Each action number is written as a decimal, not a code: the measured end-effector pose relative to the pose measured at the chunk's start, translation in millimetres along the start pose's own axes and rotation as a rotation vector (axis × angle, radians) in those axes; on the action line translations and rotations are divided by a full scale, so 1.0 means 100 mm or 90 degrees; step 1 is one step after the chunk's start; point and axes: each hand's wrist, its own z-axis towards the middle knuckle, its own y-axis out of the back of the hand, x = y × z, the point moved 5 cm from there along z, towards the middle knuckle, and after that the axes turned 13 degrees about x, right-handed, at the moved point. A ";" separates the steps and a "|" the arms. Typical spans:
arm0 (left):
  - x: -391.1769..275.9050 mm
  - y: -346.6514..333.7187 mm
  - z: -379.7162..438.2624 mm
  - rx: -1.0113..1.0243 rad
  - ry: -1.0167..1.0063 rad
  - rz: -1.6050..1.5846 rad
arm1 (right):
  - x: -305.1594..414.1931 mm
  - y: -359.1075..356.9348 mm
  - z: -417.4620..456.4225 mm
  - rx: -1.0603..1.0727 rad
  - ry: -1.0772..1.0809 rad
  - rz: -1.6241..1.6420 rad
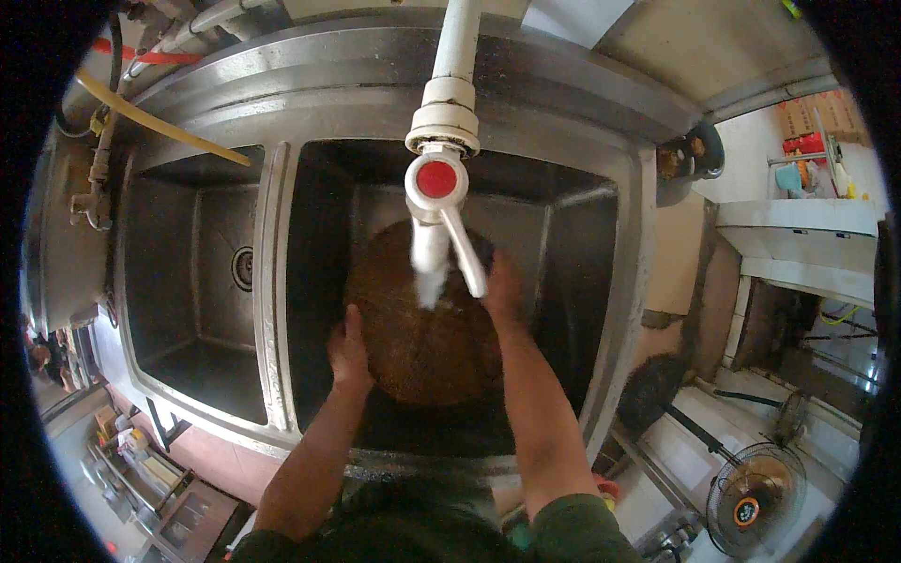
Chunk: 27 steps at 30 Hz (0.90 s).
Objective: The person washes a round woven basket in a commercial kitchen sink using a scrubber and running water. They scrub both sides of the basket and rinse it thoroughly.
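Observation:
A round brown chopping board (422,352), apparently wooden, is down in the larger sink basin (324,211). My left hand (350,355) grips its left edge with the thumb along the rim. On the opposite side my right hand (501,288) holds the upper right edge, its fingers partly hidden behind the tap lever. Straight above the board hangs a white plastic tap (436,179) with a red cap, and water (429,285) seems to run from its spout onto the board. The board's underside is hidden.
A steel divider (274,281) separates the smaller basin (225,211) with its drain (243,269) on the left. Over that basin reaches a yellow hose (169,130). At right are a dark bucket (693,158) and a fan (753,503).

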 end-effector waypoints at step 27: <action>0.14 0.07 0.46 -0.041 0.034 -0.076 | 0.57 -0.39 -1.97 0.078 0.153 -0.162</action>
